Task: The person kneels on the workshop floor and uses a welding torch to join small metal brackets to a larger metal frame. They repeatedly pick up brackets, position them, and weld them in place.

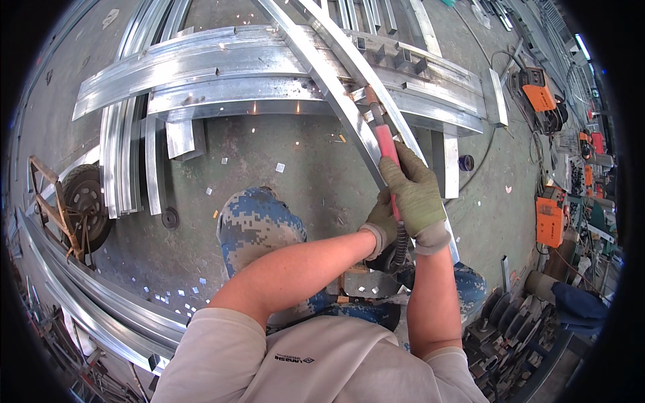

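Note:
A welding torch [385,142] with a red handle and a copper-coloured nozzle lies slantwise between two long metal tubes, the left tube [329,86] and the right tube [358,62]. My right hand [414,188], in a green work glove, is closed round its handle. Close below and to the left, my gloved left hand [383,220] appears closed on the rear of the same handle; its fingers are partly hidden. A coiled cable sleeve [401,245] runs from the torch toward me. Bright sparks are scattered over the metal, left of the tubes.
Under the tubes lies a stack of wide metal beams [235,87]. More profiles [121,161] stretch along the left, near a wheel [87,201]. Orange machines [537,88] and cables are at right. A rack of dark discs [504,316] is at lower right. Small scraps dot the floor.

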### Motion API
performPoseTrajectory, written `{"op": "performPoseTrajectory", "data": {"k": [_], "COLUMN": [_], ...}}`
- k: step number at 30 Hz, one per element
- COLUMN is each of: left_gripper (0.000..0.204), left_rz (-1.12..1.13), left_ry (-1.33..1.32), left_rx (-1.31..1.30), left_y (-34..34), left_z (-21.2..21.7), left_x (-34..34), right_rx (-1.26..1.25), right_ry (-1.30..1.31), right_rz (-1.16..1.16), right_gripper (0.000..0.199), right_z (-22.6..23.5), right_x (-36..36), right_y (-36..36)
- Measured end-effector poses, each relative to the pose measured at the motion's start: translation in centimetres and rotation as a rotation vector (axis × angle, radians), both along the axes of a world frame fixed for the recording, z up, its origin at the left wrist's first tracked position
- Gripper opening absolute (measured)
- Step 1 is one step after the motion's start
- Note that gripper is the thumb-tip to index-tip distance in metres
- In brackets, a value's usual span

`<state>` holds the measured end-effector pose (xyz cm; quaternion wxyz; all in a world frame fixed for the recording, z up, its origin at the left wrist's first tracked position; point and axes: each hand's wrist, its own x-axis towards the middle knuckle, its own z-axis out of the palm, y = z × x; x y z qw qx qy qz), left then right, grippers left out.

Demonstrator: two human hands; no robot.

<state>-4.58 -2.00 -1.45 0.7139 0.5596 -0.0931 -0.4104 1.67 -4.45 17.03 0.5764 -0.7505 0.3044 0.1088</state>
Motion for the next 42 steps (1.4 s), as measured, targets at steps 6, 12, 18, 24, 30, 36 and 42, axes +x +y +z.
{"op": "performPoseTrajectory", "data": {"k": [6, 12, 18, 24, 30, 36, 42], "left_gripper": [0.068, 0.058, 0.062, 0.065, 0.059, 0.058, 0.057], "left_rz": [0.172, 0.238, 0.172, 0.347, 0.459, 0.158, 0.435], "left_ry": [0.639, 0.317, 0.295, 0.715, 0.965, 0.254, 0.932], "left_rx": [-0.543, -0.405, -0.019, -0.384, -0.628, 0.01, -0.578], "left_y": [-0.8, -3.1, 1.7, 0.4, -1.0, 1.8, -1.2], "left_z": [0.5, -4.5, 6.5, 4.0, 1.6, 7.2, -0.1], "left_x": [0.1, -1.0, 1.6, 1.1, 0.4, 1.7, -0.2], "right_rx": [-0.028, -0.052, -0.044, -0.003, -0.015, -0.069, -0.054], "right_ry": [-0.024, -0.089, -0.045, 0.007, -0.053, -0.06, -0.057], "right_rz": [0.001, 0.08, -0.009, 0.0, 0.035, -0.002, 0.006], "right_gripper": [0.063, 0.063, 0.06, 0.055, 0.053, 0.057, 0.059], "right_z": [-0.2, -0.2, 0.1, 1.2, 0.9, -0.2, 0.1], "right_x": [0.0, 0.8, -0.3, 0.0, 0.1, -0.7, -0.4], "right_y": [-0.8, 0.5, -0.4, 0.0, 0.0, -1.0, 0.4]}}
